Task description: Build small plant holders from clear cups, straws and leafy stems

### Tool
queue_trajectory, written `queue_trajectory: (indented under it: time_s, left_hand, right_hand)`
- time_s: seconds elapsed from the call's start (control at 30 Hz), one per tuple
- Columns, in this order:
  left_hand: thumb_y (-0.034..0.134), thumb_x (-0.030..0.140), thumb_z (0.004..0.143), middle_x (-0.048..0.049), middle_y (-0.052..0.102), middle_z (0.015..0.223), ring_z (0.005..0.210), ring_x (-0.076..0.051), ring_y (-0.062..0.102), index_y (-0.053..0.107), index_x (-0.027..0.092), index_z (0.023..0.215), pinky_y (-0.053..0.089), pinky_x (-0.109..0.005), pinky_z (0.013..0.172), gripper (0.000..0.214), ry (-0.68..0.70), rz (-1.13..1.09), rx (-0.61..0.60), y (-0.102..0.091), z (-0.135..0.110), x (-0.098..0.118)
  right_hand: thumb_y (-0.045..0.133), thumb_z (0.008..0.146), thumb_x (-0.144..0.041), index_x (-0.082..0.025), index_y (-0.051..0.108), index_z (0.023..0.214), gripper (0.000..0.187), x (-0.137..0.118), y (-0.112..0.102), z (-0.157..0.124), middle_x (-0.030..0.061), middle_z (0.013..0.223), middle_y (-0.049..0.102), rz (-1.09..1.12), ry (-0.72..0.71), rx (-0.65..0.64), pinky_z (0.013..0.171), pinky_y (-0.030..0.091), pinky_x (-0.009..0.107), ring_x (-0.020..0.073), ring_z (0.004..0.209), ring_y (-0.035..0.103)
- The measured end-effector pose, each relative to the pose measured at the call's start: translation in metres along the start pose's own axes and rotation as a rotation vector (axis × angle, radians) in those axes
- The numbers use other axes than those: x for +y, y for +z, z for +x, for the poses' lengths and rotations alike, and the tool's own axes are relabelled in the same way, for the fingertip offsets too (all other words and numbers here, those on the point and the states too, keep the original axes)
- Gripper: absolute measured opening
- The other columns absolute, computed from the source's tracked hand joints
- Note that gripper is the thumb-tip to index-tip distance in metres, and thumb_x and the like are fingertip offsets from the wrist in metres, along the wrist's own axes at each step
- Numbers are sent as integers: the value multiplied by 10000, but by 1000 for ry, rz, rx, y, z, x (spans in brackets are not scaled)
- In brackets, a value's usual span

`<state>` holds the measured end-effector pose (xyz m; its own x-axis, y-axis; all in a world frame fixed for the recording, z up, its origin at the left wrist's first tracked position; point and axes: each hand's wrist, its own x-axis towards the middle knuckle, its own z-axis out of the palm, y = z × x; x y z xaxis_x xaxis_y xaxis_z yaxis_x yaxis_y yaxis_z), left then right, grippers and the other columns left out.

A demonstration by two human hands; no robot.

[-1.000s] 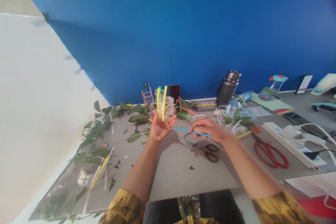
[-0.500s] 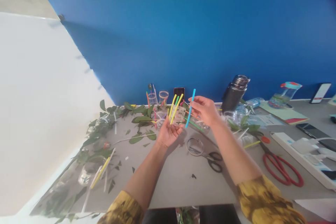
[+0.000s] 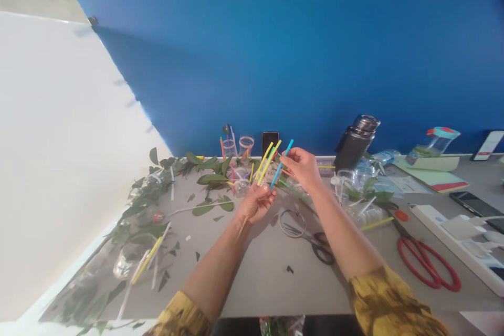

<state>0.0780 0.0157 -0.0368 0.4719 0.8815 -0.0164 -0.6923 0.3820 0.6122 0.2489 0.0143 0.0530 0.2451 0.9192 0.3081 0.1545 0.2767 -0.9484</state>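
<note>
My left hand (image 3: 256, 202) is raised palm-up over the grey table (image 3: 255, 268), fingers curled round the lower ends of a few yellow and green straws (image 3: 268, 161) that slant up to the right. My right hand (image 3: 302, 167) pinches a blue straw (image 3: 280, 167) near its upper end. The blue straw's lower tip touches the fingers of my left hand, beside the other straws.
Leafy green branches (image 3: 157, 194) and clear plastic cups (image 3: 246, 144) with straws lie at the left and back. Black scissors (image 3: 315, 244) and a wire ring (image 3: 292, 221) are near my arms; red scissors (image 3: 427, 262), a power strip (image 3: 460, 244), a dark flask (image 3: 356, 142) stand right.
My right hand picked the blue straw up from the table and brought it to my left hand's bundle. The straws in my left hand tilted to the right.
</note>
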Motion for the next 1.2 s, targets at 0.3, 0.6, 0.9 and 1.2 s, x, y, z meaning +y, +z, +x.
queue_trajectory:
  time_s: [0.3,0.6,0.9,1.2]
  left_hand:
    - [920,204,695,23,648,735,655,-121,659,616,182,924,503,-208,561,381,-36,23,28,2,1,1]
    - [824,265,809,-164,784,1093,842,-199,766,686,116,1137,613,-278,748,386,-57,95,-38,1,0,5]
    - [845,293,792,-74,764,903,847,-242,778,655,164,1029,593,-295,709,330,-20,49,-21,3,0,3]
    - [933,256,710,3,724,812,670,-159,744,618,163,981,560,-239,596,426,102,165,79,7,3,-1]
  right_hand:
    - [743,770,-650,-197,660,849,468,11,-3,3,21,730,649,-49,-64,-133,605,431,282,170,667,562]
    - [759,753,-580,-184,644,745,413,3,-4,-1,16,708,656,-97,-84,-270,620,448,286,163,661,575]
    - [716,782,-452,-182,669,729,279,-1,-5,-5,16,694,660,-167,-55,-334,614,466,286,185,675,610]
    - [718,805,-524,-169,715,713,366,6,-8,-2,11,671,659,-310,-64,-355,608,359,276,157,637,531]
